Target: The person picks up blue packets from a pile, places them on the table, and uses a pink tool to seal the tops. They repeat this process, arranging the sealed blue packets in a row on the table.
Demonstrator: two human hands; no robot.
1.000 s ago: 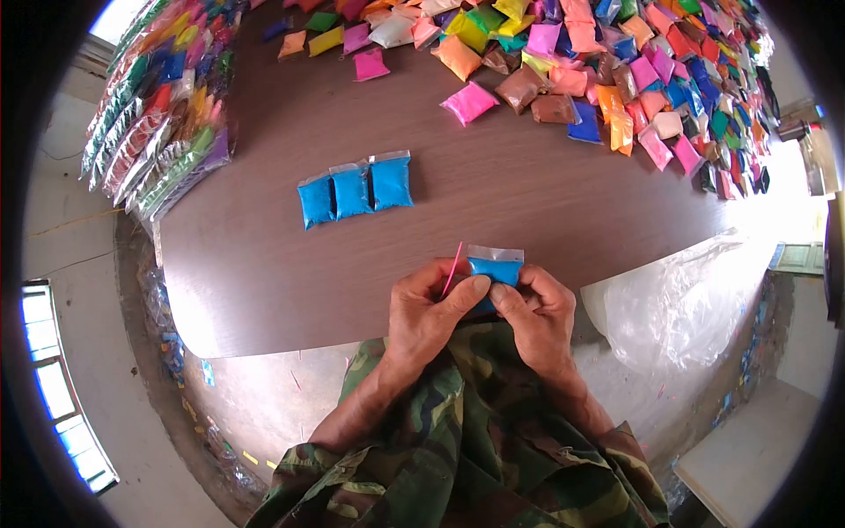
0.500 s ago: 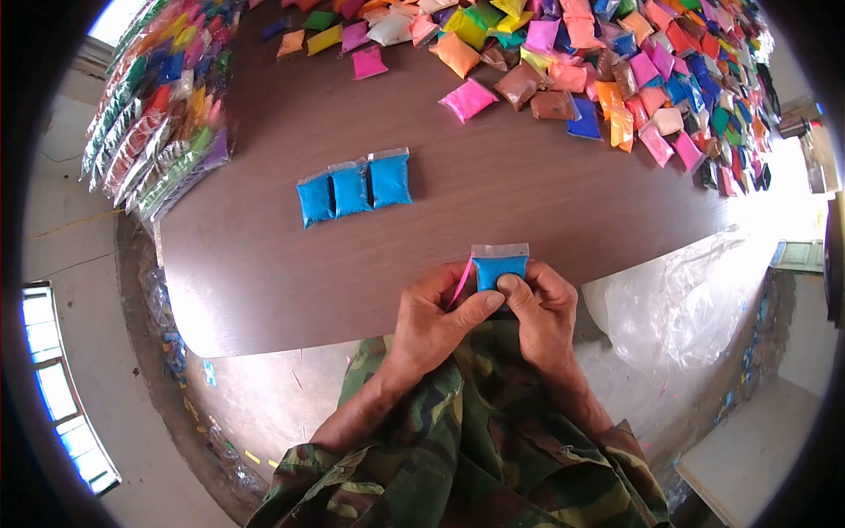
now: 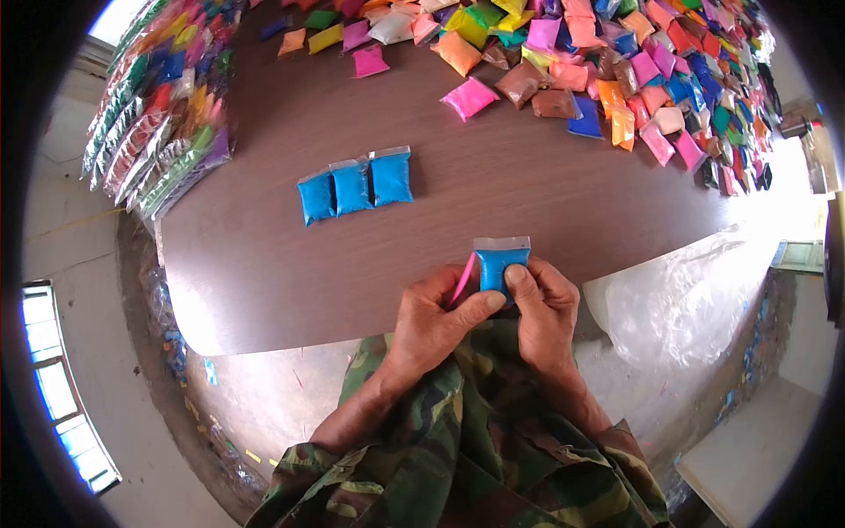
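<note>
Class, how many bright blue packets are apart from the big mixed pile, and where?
4. Three sit side by side on the table: left packet, middle packet, right packet. Left hand and right hand pinch the fourth packet. None looks hidden.

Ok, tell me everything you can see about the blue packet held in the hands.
The blue packet is a small clear plastic pouch filled with bright blue material, with an empty transparent strip along its top. It is held upright over the near edge of the table, pinched between the left hand and right hand, both thumbs on its lower face. A thin pink strip sticks up beside it, in the left hand.
</note>
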